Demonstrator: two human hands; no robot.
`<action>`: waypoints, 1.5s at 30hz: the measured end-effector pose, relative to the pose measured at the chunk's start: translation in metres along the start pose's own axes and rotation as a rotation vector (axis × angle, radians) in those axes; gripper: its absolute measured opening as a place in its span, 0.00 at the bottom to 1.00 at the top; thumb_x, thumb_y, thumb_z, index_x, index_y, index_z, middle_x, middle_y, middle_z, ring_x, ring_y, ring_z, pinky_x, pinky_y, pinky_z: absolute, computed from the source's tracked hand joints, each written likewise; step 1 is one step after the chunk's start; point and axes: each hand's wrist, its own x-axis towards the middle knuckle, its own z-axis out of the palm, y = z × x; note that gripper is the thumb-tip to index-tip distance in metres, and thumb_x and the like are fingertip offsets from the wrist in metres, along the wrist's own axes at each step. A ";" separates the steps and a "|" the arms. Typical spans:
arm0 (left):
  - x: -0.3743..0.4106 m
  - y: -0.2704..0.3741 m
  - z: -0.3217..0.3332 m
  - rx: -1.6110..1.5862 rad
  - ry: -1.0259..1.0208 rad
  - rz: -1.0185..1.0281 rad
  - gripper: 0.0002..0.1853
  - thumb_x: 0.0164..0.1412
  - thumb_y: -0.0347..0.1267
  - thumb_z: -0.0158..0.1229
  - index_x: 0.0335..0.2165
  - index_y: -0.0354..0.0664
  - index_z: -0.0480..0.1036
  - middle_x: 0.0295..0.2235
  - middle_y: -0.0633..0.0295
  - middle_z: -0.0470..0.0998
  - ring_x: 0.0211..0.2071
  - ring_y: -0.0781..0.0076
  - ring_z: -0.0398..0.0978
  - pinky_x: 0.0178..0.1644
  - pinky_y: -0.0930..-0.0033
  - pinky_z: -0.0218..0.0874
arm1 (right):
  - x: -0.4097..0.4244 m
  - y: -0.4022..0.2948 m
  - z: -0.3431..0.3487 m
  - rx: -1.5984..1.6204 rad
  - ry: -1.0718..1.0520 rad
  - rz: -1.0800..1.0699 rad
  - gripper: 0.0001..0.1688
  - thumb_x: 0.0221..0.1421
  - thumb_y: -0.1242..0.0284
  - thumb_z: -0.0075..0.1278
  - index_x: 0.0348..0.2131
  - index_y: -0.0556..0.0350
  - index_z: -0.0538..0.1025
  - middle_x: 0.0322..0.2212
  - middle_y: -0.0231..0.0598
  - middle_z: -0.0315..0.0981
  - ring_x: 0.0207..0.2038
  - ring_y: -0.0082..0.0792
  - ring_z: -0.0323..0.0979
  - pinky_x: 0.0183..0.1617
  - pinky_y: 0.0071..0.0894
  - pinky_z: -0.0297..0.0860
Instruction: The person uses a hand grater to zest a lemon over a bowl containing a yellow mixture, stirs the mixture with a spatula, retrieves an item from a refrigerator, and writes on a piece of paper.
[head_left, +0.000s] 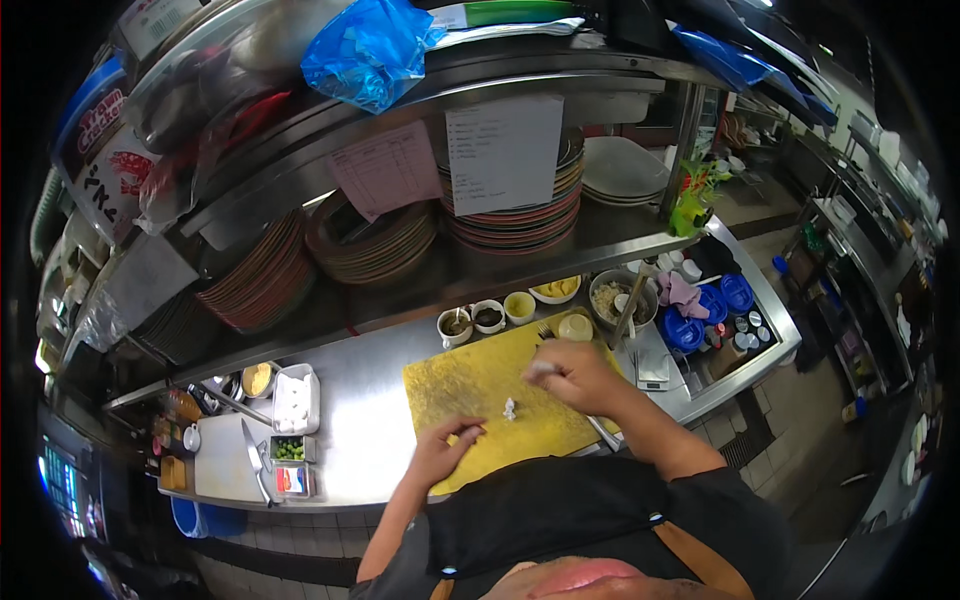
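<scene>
A worn yellow cutting board (480, 375) lies on the steel counter before me. My left hand (444, 451) is low over its left edge, fingers apart and holding nothing. My right hand (577, 379) is above the board's right part with curled fingers. Something white shows at its fingertips; whether it is a held piece or residue is unclear. Between the hands sits a small white crumpled lump (510, 409) on the board. Beyond the right hand are a fork (545, 330) and a cream-coloured round bowl (575, 327). A metal utensil handle (604, 433) shows by my right forearm.
Small bowls (454, 323) with sauces and a metal mixing bowl (623, 298) line the back. A small scale (651, 373) stands right. To the left are a tub of white pieces (295, 397), a green-filled container (289, 448) and a knife (255, 454). A plate-stacked shelf (630, 240) overhangs.
</scene>
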 end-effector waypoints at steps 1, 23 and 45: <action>0.005 0.002 -0.007 -0.026 0.045 -0.004 0.12 0.72 0.29 0.61 0.48 0.34 0.82 0.36 0.58 0.86 0.37 0.73 0.82 0.45 0.71 0.72 | 0.002 -0.005 -0.006 0.039 0.053 0.000 0.13 0.68 0.64 0.56 0.43 0.54 0.80 0.34 0.45 0.77 0.38 0.47 0.77 0.43 0.43 0.71; 0.017 0.092 -0.023 0.197 -0.222 0.119 0.09 0.67 0.27 0.64 0.44 0.36 0.84 0.36 0.55 0.86 0.40 0.64 0.86 0.47 0.64 0.73 | 0.013 0.019 -0.115 0.103 0.595 -0.029 0.19 0.75 0.64 0.48 0.30 0.58 0.71 0.26 0.27 0.64 0.30 0.20 0.60 0.35 0.28 0.59; -0.056 0.071 -0.024 0.102 -0.188 -0.026 0.11 0.68 0.32 0.63 0.45 0.37 0.84 0.38 0.54 0.86 0.42 0.57 0.84 0.49 0.62 0.72 | 0.056 0.117 -0.149 -1.273 0.569 -0.074 0.14 0.67 0.69 0.54 0.50 0.48 0.81 0.48 0.45 0.81 0.51 0.53 0.78 0.55 0.54 0.71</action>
